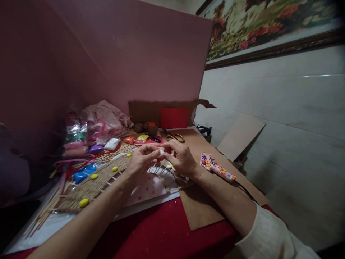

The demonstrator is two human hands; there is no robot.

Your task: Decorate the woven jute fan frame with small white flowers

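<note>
My left hand (144, 158) and my right hand (180, 156) meet in the middle, their fingertips pinched together on a small piece of white modelling clay (162, 151). Fingers cover most of that piece. Below them lies a fan-shaped craft of sticks and twine (104, 177), woven in a broad brown band. Yellow ovals such as this yellow clay piece (84, 202) dot the band. Close under my right hand are a few white pieces (187, 178) on the craft. Pink spotted fabric (147, 190) fills part of its inner curve.
Clay packets, including a blue packet (84, 173) and a white packet (112, 144), lie to the left. Behind my hands are scissors (175, 137) and a red card (174, 118). A flower-patterned glue gun (217, 169) with a cord rests on brown board (248, 187) at right.
</note>
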